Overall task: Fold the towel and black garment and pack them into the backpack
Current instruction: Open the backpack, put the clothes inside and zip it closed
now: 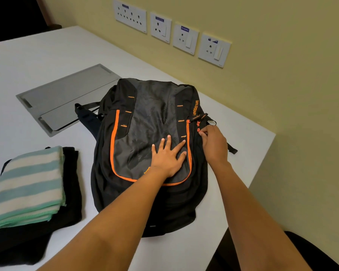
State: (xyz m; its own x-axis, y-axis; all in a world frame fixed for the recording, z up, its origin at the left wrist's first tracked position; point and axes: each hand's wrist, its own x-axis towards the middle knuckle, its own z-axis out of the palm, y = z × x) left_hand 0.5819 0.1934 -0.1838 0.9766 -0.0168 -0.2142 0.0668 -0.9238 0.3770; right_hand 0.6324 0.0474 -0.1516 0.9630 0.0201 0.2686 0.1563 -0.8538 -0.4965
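left hand: centre of the frame, palm down on the grey front panel of the backpack; its fingers lie straight and spread, released, grasping nothing.
right hand: just right of the left hand; its fingers curl in and pinch the orange zip pull on the backpack's right side.
backpack: black with orange zip trim, lying flat in the middle of the frame; a strap sticks out at each side.
towel: folded, striped green and white, lower left of the frame, lying on top of the black garment.
black garment: under the towel, showing past its right and lower edges, left of the backpack and apart from it.
worktop: white, carrying all of these.
grey panel: set into the worktop, upper left of the backpack; a strap lies over its edge.
sockets: four white plates in a row on the yellow wall, top of the frame.
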